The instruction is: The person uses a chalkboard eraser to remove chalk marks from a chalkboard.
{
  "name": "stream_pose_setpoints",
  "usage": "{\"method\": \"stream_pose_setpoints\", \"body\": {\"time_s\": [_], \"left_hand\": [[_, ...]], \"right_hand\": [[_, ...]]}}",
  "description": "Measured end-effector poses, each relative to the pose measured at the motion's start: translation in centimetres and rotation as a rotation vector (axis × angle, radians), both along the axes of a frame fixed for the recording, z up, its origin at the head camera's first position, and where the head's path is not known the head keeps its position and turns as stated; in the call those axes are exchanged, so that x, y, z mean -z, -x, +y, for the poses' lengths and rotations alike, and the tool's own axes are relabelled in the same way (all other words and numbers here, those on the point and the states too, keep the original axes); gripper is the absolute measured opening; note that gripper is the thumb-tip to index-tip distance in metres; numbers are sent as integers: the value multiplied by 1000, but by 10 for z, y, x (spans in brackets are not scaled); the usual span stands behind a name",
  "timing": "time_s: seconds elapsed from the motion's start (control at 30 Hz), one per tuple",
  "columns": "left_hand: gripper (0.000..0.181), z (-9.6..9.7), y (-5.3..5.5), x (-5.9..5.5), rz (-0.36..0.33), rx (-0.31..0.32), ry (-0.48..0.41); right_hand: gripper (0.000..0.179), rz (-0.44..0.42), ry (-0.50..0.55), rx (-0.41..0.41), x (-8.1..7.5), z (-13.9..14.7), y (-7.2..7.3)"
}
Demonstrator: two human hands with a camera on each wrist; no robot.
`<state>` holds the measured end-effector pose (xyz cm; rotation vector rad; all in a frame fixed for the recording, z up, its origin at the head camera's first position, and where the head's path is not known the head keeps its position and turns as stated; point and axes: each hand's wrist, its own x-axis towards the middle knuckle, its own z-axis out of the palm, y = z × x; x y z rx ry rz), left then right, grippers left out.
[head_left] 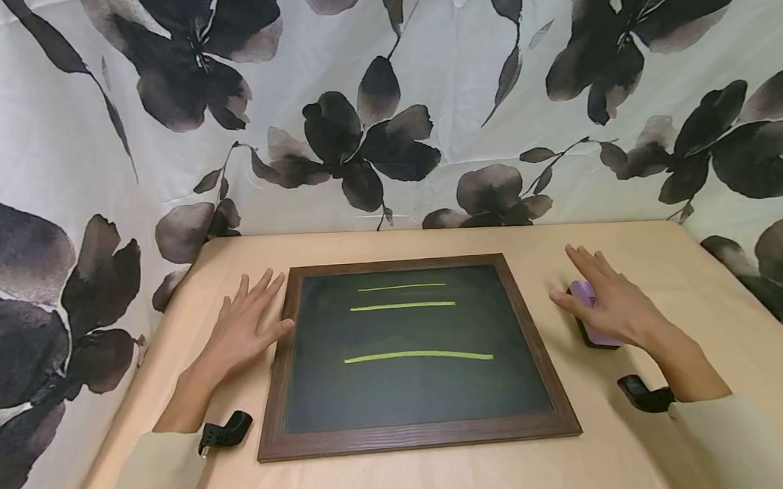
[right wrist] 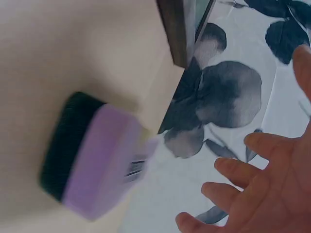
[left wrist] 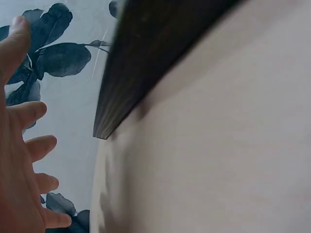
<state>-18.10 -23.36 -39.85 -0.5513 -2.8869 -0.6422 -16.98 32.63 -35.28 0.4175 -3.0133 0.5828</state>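
A chalkboard [head_left: 412, 391] in a brown wooden frame [head_left: 418, 436] lies on the table, with three yellow-green lines drawn across it. My left hand [head_left: 239, 326] hovers by its left edge, fingers spread, the thumb overlapping the frame in the head view. In the left wrist view, a gap shows between those fingers and the frame [left wrist: 141, 63]. To the board's right lies an eraser [head_left: 583, 292] with a purple top and a dark base. Over it, partly covering it, is my right hand [head_left: 614, 303], fingers extended. The right wrist view shows the eraser [right wrist: 102, 160] apart from the fingers.
The light wooden table [head_left: 443, 478] ends at a back edge just beyond the board. Behind it hangs a white cloth [head_left: 462, 71] with dark flowers, also along both sides. A black strap device [head_left: 225, 430] sits on the left wrist, another [head_left: 645, 395] on the right.
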Motion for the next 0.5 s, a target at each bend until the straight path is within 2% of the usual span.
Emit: {"method": "stream_pose_setpoints", "body": {"time_s": [0.23, 0.33, 0.5], "left_hand": [[77, -5, -1, 16, -24, 33, -143], [74, -6, 2, 21, -64, 76, -221], [69, -6, 8, 23, -145, 118, -356]], "right_hand": [[86, -44, 95, 94, 24, 6, -1], [87, -18, 151, 128, 33, 6, 0], [89, 17, 239, 217, 37, 8, 3]]}}
